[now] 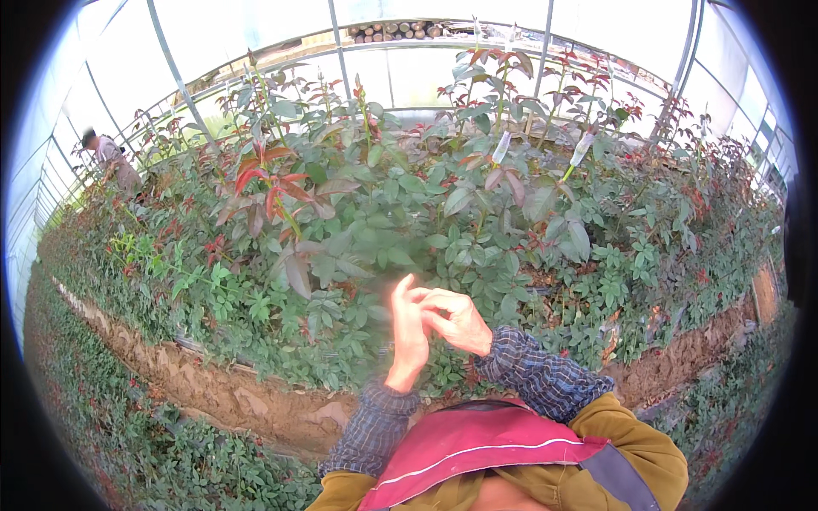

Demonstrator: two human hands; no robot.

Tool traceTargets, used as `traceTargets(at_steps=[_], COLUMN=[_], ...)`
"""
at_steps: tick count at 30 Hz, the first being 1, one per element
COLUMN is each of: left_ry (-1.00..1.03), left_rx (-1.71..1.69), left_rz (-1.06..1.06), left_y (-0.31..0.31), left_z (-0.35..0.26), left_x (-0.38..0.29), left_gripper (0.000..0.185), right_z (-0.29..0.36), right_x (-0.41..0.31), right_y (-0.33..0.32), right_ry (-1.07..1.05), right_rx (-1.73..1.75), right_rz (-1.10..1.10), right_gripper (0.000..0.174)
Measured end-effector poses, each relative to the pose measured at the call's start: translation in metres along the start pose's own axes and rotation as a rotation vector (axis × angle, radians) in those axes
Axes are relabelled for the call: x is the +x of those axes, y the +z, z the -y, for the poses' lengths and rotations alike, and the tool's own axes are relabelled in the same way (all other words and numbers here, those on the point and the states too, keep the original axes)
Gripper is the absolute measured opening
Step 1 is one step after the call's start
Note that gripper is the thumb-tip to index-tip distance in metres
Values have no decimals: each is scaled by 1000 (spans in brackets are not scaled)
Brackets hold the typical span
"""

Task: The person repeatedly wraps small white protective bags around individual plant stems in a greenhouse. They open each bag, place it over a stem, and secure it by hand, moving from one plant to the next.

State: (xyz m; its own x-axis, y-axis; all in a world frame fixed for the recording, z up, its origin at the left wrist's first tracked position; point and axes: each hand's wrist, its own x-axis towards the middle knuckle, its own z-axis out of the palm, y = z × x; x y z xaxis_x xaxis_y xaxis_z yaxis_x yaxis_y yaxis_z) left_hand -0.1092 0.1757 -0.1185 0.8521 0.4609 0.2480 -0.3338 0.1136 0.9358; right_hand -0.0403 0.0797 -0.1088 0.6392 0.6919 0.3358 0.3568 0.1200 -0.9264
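Observation:
In front of my chest my two hands meet, low over a bed of rose plants [409, 185]. My left hand [409, 335] stands upright with its fingers stretched up. From the right, my right hand [461, 321] reaches across with bent fingers, and its tips touch the left hand's fingers. Whether something small lies between them is hidden. Beyond the hands rise rose stems with reddish young leaves [271, 182]. Pale bud sleeves cover some buds, one sleeve [502, 147] near the middle and another sleeve [582, 149] farther right.
Bare soil [255, 399] runs as a path along the bed, with a second row of low plants [223, 463] at lower left. Greenhouse poles [339, 51] stand behind the roses. Far left, another person [112, 160] stands among the plants. Stacked logs [396, 30] show outside.

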Motion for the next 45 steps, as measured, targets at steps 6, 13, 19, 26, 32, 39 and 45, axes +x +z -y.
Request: traceTargets(at_steps=[6, 13, 19, 26, 32, 39, 45], left_ry=[-184, -322, -357, -412, -485, -501, -530], left_rx=[184, 117, 148, 163, -172, -124, -124], left_rz=[65, 5, -177, -166, -22, 26, -80], left_y=[-21, -3, 29, 59, 95, 108, 106], left_z=[16, 21, 20, 43, 35, 47, 33], left_x=[-36, -58, -84, -113, -115, -138, -154], left_gripper=[17, 11, 11, 10, 28, 18, 9], right_z=[-5, 3, -16, -26, -26, -35, -34], right_x=[-20, -39, -65, -101, -144, -169, -174], right_y=[1, -26, -40, -70, -104, -105, -94], right_ry=[162, 202, 281, 216, 376, 230, 224], right_rx=[136, 138, 373, 236, 271, 109, 131], right_rz=[-57, -10, 121, 149, 39, 57, 155], right_gripper=[9, 9, 14, 9, 17, 28, 34])
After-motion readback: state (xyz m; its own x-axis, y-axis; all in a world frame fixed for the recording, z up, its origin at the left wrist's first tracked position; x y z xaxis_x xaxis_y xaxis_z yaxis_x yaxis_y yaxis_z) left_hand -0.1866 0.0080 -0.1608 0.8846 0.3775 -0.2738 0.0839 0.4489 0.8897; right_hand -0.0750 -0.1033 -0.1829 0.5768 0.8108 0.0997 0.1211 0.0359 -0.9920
